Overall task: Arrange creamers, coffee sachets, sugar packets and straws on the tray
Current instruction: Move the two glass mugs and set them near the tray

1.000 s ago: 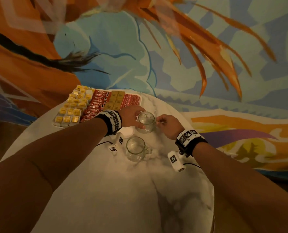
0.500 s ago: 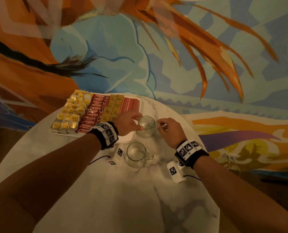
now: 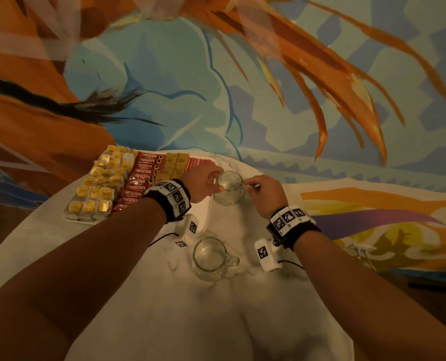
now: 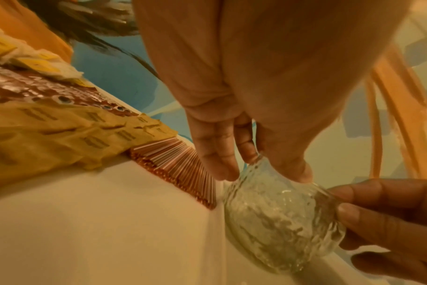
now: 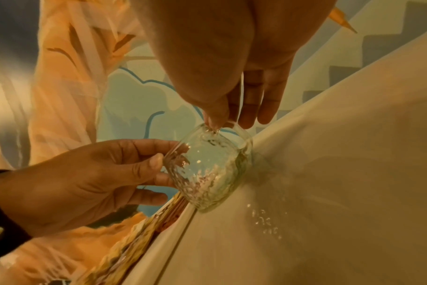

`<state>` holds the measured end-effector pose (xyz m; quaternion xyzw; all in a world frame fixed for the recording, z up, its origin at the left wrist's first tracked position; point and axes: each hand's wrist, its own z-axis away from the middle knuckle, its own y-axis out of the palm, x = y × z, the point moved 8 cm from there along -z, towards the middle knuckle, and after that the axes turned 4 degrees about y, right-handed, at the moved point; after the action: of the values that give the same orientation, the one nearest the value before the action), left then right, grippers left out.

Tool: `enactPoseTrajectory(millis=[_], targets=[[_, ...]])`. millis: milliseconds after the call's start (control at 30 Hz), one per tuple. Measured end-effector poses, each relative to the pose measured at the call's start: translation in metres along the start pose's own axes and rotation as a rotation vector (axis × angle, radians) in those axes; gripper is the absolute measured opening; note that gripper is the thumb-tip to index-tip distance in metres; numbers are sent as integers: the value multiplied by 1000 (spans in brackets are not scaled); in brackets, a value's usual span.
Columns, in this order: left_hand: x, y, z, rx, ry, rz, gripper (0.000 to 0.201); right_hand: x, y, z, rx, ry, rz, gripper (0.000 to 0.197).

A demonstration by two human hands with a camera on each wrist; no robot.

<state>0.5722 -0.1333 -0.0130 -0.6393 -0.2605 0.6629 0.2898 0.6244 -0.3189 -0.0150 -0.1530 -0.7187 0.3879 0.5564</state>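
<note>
On the far left of the white table (image 3: 180,321) sits a white tray (image 3: 206,212). From its left it holds rows of gold-lidded creamers (image 3: 100,182), red coffee sachets (image 3: 141,178), tan sugar packets (image 3: 176,162) and, at its right end, red-and-white straws (image 3: 199,161). Just right of the straws, the left hand (image 3: 201,182) grasps a textured glass mug (image 3: 228,190), thumb and fingers (image 4: 222,154) curled round its rim. The mug stands at the tray's right edge; whether it rests on the tray or the table is hard to tell. The right hand (image 3: 265,195) pinches the mug's right side, fingers (image 5: 249,104) over the rim. A second glass mug (image 3: 210,259) stands nearer, on the table between the wrists.
</note>
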Motion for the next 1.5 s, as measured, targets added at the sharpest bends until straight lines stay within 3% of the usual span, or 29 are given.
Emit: enactPoseTrajectory(millis=[233, 733, 900, 1033, 1133, 1267, 1367, 1500], targets=[[4, -14, -38, -22, -32, -159, 59, 1, -1, -38, -17, 42, 23, 17], [4, -22, -53, -45, -39, -172, 60, 1, -1, -57, -21, 67, 75, 19], [5, -18, -45, -33, -100, -93, 64, 9, -4, -56, 29, 39, 126, 21], [4, -21, -25, -73, -136, -55, 71, 18, -19, -48, -35, 30, 89, 21], [2, -25, -4, -57, -69, -29, 60, 35, -26, -30, -25, -80, 31, 13], [-6, -22, 40, -4, -23, 168, 56, 53, -23, 8, 113, -193, -32, 8], [-15, -13, 74, 42, -5, 151, 44, 59, -15, 36, 216, -212, -27, 8], [-18, 0, 118, 111, -21, 145, 41, 57, -3, 78, 349, -220, -15, 13]])
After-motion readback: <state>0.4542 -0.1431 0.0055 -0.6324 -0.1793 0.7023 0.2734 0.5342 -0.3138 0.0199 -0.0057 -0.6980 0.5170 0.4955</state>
